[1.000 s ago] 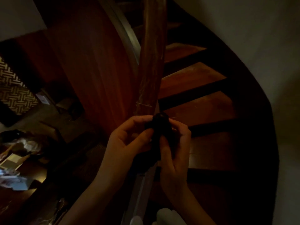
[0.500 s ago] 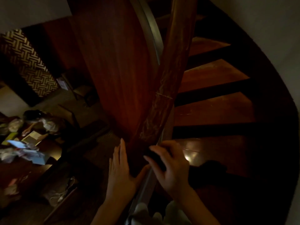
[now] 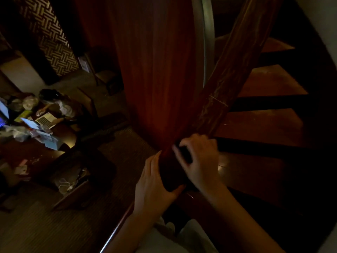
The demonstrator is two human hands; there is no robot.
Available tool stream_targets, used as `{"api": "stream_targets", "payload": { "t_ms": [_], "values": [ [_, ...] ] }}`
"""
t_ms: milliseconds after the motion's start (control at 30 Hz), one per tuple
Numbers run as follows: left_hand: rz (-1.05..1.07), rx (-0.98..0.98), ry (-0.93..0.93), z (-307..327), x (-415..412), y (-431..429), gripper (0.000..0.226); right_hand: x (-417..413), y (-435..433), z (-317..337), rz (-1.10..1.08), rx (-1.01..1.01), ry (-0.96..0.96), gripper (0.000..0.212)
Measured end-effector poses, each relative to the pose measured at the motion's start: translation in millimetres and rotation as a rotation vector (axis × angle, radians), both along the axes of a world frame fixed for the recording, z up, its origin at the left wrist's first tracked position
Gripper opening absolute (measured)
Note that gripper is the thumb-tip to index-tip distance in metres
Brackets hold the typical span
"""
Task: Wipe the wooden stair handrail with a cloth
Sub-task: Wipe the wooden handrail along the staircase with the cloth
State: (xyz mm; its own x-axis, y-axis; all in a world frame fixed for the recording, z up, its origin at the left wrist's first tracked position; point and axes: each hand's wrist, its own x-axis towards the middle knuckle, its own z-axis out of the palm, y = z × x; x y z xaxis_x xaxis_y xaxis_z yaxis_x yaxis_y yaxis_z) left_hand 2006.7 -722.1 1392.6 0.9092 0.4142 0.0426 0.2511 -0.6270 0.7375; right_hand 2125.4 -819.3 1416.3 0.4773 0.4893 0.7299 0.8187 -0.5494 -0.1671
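Right hand (image 3: 200, 161) curled over dark cloth (image 3: 184, 154), gripping it on top of handrail (image 3: 228, 79); fingers blurred. Left hand (image 3: 156, 183) relaxed, fingers straight and flat against handrail's left side, thumb reaching across. Cloth low on handrail, between both hands. Stair treads (image 3: 260, 125) right of handrail. Far left of handrail, lower level: counter (image 3: 69, 141) with open laptop (image 3: 43, 120) and a seated person (image 3: 60, 105). Nearer handrail, open boxlike container (image 3: 73, 193) with white cords inside; dim.
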Motion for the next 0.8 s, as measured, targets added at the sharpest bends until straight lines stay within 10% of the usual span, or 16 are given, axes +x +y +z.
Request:
{"api": "stream_targets", "payload": {
  "t_ms": [133,367,600,800],
  "values": [
    [-0.041,0.059,0.005,0,2,2,0.109,1,29,11,0.121,-0.187,-0.024,0.023],
    [0.031,-0.037,-0.181,10,10,0,0.064,53,1,47,-0.291,0.221,0.051,0.028],
    [0.086,-0.03,-0.216,18,47,-1,0.056,28,27,35,-0.076,-0.113,-0.042,0.019],
    [0.073,-0.01,-0.268,18,40,-4,0.04,75,2,69,-0.382,0.192,-0.006,0.028]
  ]
}}
